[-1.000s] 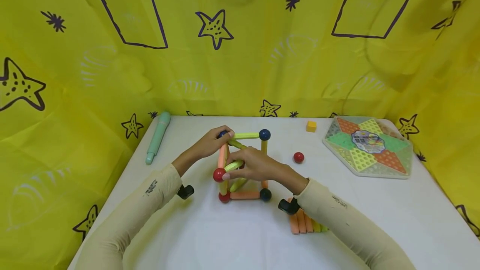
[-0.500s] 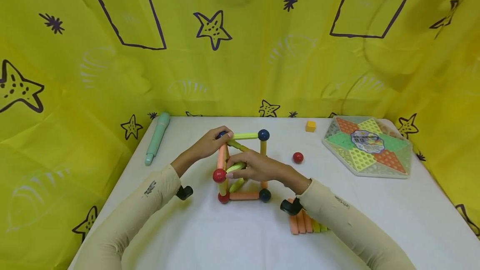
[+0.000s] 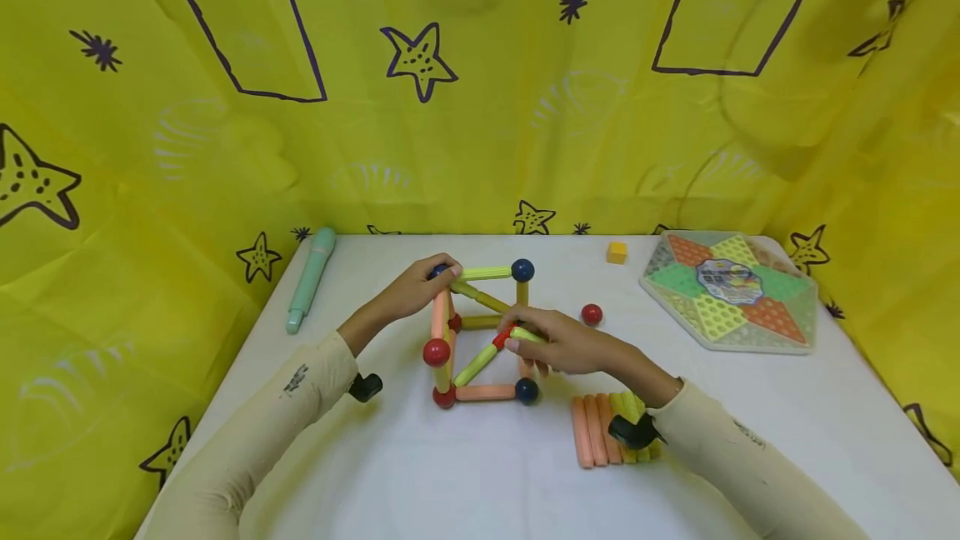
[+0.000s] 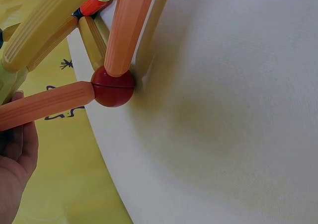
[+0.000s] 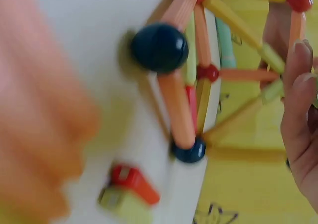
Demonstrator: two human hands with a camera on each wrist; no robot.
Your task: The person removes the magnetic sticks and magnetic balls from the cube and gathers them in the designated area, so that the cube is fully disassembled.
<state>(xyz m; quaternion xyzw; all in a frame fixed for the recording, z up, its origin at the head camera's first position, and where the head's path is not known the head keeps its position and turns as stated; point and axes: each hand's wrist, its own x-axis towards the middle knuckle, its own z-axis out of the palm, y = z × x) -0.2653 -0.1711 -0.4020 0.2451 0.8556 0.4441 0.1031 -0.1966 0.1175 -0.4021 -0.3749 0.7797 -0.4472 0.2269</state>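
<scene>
In the head view a frame of magnetic rods and balls stands on the table. My left hand [image 3: 415,286] holds the blue ball [image 3: 440,272] at its far upper left corner. At the frame's right side, my right hand [image 3: 566,340] pinches a yellow-green rod [image 3: 527,335]. A salmon rod [image 3: 438,317] runs along the top left to a red ball [image 3: 437,352]. Another yellow-green rod [image 3: 486,273] spans the back to a second blue ball [image 3: 522,270]. Low inside the frame lies a diagonal rod [image 3: 476,366] with a red piece [image 3: 504,337] at its end.
Right of the frame lie a loose red ball [image 3: 592,314] and a row of salmon and yellow-green rods [image 3: 596,432]. Farther back are a yellow cube [image 3: 617,252] and a checkers board box [image 3: 729,290]. A mint-green microphone-shaped tube [image 3: 311,280] lies back left.
My right hand has moved right, away from the upper red ball, carrying the yellow-green rod. The low diagonal rod and red piece have come into sight. My left hand keeps its hold.
</scene>
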